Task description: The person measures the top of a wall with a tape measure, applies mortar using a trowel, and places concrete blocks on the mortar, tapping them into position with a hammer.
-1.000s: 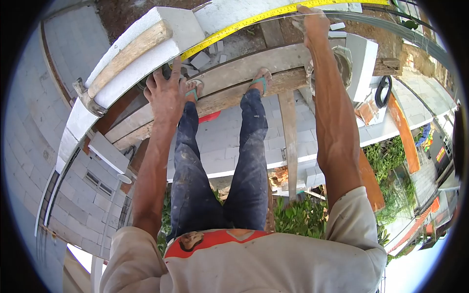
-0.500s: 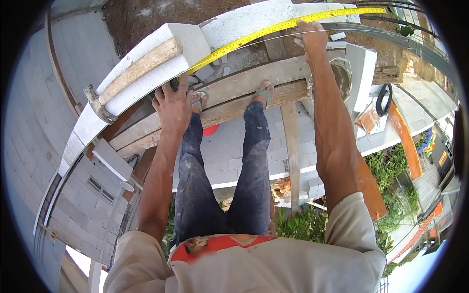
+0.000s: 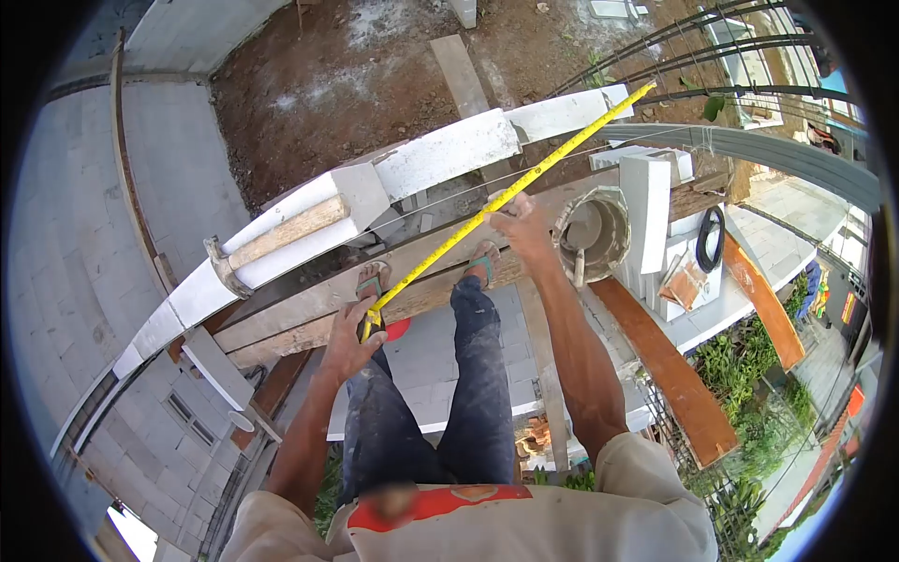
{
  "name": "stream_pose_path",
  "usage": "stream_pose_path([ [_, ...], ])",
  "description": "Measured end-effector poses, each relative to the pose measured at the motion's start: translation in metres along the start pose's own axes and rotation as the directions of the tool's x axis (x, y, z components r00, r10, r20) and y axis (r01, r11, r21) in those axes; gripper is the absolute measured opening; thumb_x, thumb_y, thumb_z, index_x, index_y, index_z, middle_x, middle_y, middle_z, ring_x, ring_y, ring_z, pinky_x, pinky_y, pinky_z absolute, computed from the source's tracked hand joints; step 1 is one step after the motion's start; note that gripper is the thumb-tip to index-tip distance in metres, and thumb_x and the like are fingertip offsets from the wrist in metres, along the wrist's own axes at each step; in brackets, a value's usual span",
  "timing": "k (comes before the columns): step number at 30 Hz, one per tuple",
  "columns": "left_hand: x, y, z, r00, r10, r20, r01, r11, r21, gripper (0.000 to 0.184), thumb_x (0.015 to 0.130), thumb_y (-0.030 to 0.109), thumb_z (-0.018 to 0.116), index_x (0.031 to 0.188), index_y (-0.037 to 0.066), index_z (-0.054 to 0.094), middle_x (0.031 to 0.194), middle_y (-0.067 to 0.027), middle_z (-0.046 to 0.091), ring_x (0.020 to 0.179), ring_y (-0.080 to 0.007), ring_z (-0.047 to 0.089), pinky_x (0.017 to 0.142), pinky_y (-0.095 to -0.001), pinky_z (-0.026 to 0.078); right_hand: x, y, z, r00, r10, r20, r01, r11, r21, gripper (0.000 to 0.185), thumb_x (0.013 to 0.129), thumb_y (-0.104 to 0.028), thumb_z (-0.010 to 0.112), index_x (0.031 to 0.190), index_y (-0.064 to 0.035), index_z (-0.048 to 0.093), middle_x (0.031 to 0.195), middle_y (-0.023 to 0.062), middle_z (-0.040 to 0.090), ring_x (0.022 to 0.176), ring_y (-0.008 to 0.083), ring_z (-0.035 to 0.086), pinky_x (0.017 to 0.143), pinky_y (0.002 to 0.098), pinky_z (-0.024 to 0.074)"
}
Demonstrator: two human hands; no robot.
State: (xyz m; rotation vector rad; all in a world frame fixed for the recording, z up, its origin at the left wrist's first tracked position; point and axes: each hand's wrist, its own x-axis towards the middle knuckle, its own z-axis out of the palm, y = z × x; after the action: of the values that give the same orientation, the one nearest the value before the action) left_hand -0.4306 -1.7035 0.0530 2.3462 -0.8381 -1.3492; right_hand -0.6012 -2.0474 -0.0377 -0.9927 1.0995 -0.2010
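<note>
My left hand [image 3: 351,335] is wrapped round the yellow and black case of a tape measure [image 3: 372,321], above the planks near my feet. From it the yellow blade [image 3: 459,235] runs out up and to the right, past the wall top. Partway along, my right hand [image 3: 521,225] pinches the blade between thumb and fingers. The blade's free end sticks out beyond the far end of the white block wall [image 3: 449,153]. A hammer [image 3: 288,231] with a wooden handle lies on the wall top at the left. A thin string stretches along the wall.
A mortar-crusted bucket [image 3: 594,232] stands right of my right hand, beside upright white blocks [image 3: 643,211]. Wooden planks [image 3: 309,317] lie under my feet. Steel bars [image 3: 740,92] and grey lengths [image 3: 796,155] extend at the upper right. An orange-brown board [image 3: 670,375] slopes below the bucket.
Both hands have come down off the wall toward my body, bringing the tape with them. The blade now slants away from the wall, and the tape case shows in my left hand.
</note>
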Motion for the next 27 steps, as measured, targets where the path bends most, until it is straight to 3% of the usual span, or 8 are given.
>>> stream_pose_path([
  [3,-0.027,0.008,0.014,0.996,-0.07,0.052,0.073,0.996,-0.054,0.072,0.083,0.017,0.084,0.15,0.012,0.056,0.137,-0.0204,0.057,0.131,-0.0412,0.055,0.115,-0.0488,0.044,-0.048,0.01,0.02,0.98,0.171,0.106,-0.175,0.984,0.024,0.03,0.098,-0.017,0.077,0.123,-0.0022,0.073,0.102,0.005,0.076,0.085,0.0105,0.067,0.074,0.0277,0.0529],
  [5,-0.039,0.014,0.022,0.997,-0.069,0.041,0.073,0.994,-0.083,0.073,0.083,0.017,0.084,0.15,0.012,0.056,0.138,-0.02,0.057,0.132,-0.0412,0.054,0.117,-0.0492,0.043,-0.074,0.024,0.035,0.946,0.274,0.171,-0.307,0.929,0.207,0.029,0.104,-0.024,0.073,0.123,-0.0032,0.075,0.107,0.0038,0.077,0.089,0.0086,0.066,0.078,0.0272,0.0531],
  [10,-0.057,0.027,0.032,0.997,-0.072,0.028,0.075,0.989,-0.128,0.079,0.084,0.019,0.086,0.155,0.016,0.052,0.143,-0.0198,0.056,0.137,-0.0428,0.051,0.122,-0.0501,0.039,-0.139,0.062,0.077,0.868,0.389,0.308,-0.438,0.892,0.107,0.032,0.105,-0.028,0.073,0.128,-0.0056,0.073,0.109,0.0027,0.077,0.088,0.0076,0.066,0.078,0.027,0.0538],
  [16,-0.056,0.025,0.042,0.992,-0.126,0.004,0.126,0.991,-0.043,0.098,0.083,0.021,0.088,0.162,0.002,0.034,0.157,-0.027,0.048,0.147,-0.0443,0.045,0.125,-0.0485,0.037,-0.178,0.107,0.098,0.694,0.652,0.306,-0.719,0.65,0.247,0.034,0.101,-0.025,0.078,0.131,-0.0081,0.072,0.115,0.0028,0.076,0.096,0.0141,0.07,0.079,0.031,0.0564],
  [19,-0.052,-0.007,0.056,0.973,-0.224,-0.049,0.22,0.973,-0.072,0.098,0.082,0.021,0.089,0.162,0.002,0.034,0.155,-0.0283,0.049,0.146,-0.0453,0.045,0.124,-0.0491,0.038,-0.179,0.112,0.07,0.778,0.592,0.212,-0.6,0.799,-0.029,0.036,0.1,-0.022,0.078,0.131,-0.0065,0.072,0.113,0.002,0.078,0.091,0.0161,0.072,0.079,0.0341,0.0573],
  [21,-0.047,-0.042,0.068,0.938,-0.337,-0.079,0.302,0.908,-0.289,0.099,0.082,0.023,0.088,0.162,0.0,0.034,0.152,-0.0299,0.05,0.143,-0.0466,0.047,0.122,-0.0497,0.04,-0.175,0.118,0.037,0.888,0.436,0.145,-0.35,0.846,-0.402,0.034,0.095,-0.015,0.08,0.127,-0.0048,0.074,0.104,0.0048,0.08,0.082,0.017,0.072,0.077,0.0355,0.0579],
  [23,-0.039,-0.074,0.08,0.93,-0.343,-0.13,0.302,0.917,-0.26,0.099,0.082,0.023,0.088,0.161,-0.001,0.034,0.15,-0.0304,0.051,0.142,-0.0469,0.048,0.121,-0.0496,0.04,-0.168,0.116,0.0,0.967,0.188,0.172,-0.015,0.717,-0.697,0.032,0.088,-0.01,0.082,0.118,-0.0043,0.074,0.095,0.0087,0.079,0.077,0.0203,0.072,0.076,0.0374,0.0577],
  [27,0.002,-0.164,0.127,0.914,-0.38,-0.139,0.361,0.921,-0.146,0.101,0.081,0.028,0.089,0.161,0.0,0.035,0.151,-0.0302,0.049,0.14,-0.0478,0.05,0.12,-0.0512,0.042,-0.144,0.078,-0.018,0.963,-0.018,0.269,0.236,0.541,-0.807,0.024,0.083,-0.01,0.081,0.106,-0.0062,0.073,0.087,0.0138,0.074,0.08,0.0316,0.072,0.079,0.0432,0.0568],
])
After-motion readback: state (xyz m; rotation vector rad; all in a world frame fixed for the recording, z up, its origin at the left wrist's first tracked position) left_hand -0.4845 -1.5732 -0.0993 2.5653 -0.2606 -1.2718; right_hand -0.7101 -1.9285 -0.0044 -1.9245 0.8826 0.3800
